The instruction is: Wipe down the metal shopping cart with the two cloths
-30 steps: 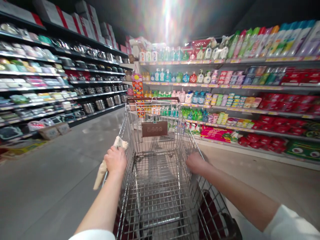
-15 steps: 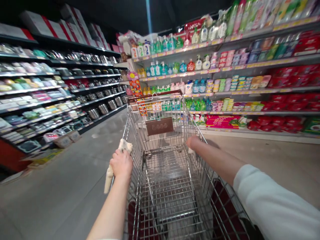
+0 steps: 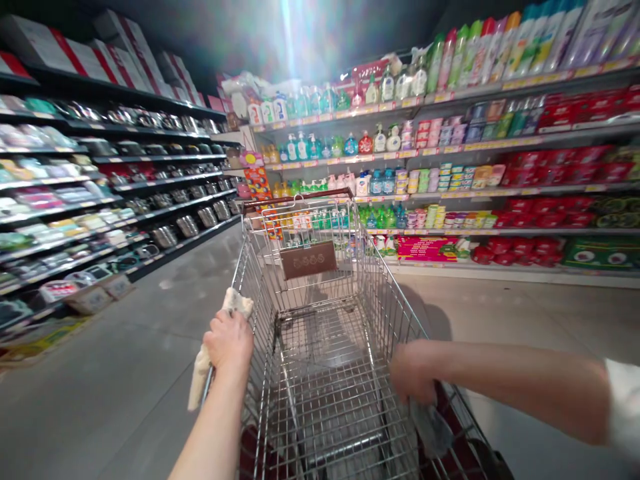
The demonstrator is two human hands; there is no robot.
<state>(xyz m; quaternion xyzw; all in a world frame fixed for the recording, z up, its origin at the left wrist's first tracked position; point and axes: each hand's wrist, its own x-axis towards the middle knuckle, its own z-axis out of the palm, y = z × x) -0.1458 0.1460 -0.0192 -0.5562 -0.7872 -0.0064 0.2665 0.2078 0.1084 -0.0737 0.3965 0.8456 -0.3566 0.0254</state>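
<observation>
A metal wire shopping cart with a brown plate at its far end fills the middle of the view. My left hand is closed round a cream cloth on the cart's left top rail; part of the cloth hangs down outside. Over the right side of the cart, my right hand is blurred, its fingers bent down and closed on a greyish cloth that hangs beneath it at the right rail. The fingertips of the right hand are hidden.
Shelves of pots and bowls run along the left. Ahead and to the right stand shelves of pump bottles, tubs and spray cans. Grey floor lies on both sides of the cart. Cartons sit low at the left shelf.
My right hand has moved back along the cart's right side towards me, and a greyish cloth now shows under it. My left hand keeps its hold. The view has turned slightly right.
</observation>
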